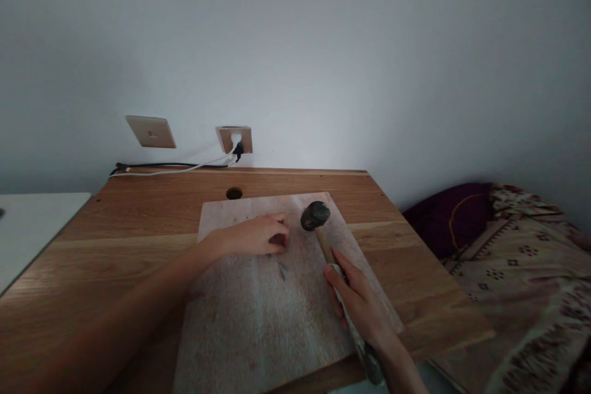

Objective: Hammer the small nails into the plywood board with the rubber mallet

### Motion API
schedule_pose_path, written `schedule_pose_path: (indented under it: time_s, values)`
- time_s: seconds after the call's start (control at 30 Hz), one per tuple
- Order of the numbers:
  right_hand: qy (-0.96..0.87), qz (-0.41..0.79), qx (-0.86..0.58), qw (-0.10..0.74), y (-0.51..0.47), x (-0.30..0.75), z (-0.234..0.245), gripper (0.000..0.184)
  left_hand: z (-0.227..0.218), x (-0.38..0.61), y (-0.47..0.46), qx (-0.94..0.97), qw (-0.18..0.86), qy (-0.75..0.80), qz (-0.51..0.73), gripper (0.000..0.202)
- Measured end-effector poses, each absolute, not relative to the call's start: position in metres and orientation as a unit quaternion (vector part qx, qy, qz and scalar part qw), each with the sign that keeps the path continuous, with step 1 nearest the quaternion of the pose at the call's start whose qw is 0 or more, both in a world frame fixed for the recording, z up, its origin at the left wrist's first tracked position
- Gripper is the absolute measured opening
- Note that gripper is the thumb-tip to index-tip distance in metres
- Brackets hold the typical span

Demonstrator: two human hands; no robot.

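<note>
The right hand (357,298) gripped the hammer (326,247); the left hand (261,234) curled over the board (249,314), any pinched item indiscernible. A misaligned swing risked striking the left hand.

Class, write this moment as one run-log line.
left hand: curled over board, contents unclear | right hand: gripping hammer | hammer: head over board | board: on table

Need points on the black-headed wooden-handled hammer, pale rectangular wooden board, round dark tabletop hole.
Black-headed wooden-handled hammer (325,247), head view: upper handle.
Pale rectangular wooden board (273,308), head view: middle of top face.
Round dark tabletop hole (234,193), head view: centre of opening.
</note>
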State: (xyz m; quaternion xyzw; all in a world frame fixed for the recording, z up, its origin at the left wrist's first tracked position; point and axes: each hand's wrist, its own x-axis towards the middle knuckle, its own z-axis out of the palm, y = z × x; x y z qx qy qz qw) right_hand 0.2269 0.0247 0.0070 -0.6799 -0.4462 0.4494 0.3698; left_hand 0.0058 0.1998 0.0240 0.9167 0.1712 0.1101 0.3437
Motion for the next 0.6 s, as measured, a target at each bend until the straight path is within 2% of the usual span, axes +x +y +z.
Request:
schedule_pose_path:
  time_s: [0.13, 0.27, 0.4, 0.6]
  values:
    - [-0.437, 0.449, -0.688, 0.367, 0.014, 0.230, 0.004, 0.067, 0.020, 0.004, 0.215, 0.896, 0.360, 0.211, 0.154, 0.008]
    - [-0.426, 0.455, -0.692, 0.364, 0.014, 0.230, 0.002, 0.072, 0.013, 0.003, 0.230, 0.879, 0.303, 0.299, 0.217, 0.015]
    - [-0.425, 0.455, -0.695, 0.360, 0.015, 0.230, 0.003, 0.073, 0.008, 0.002, 0.238, 0.890, 0.227, 0.331, 0.216, 0.016]
    - [-0.433, 0.462, -0.685, 0.362, 0.014, 0.231, 0.001, 0.072, 0.005, 0.006, 0.239, 0.906, 0.212, 0.305, 0.202, 0.018]
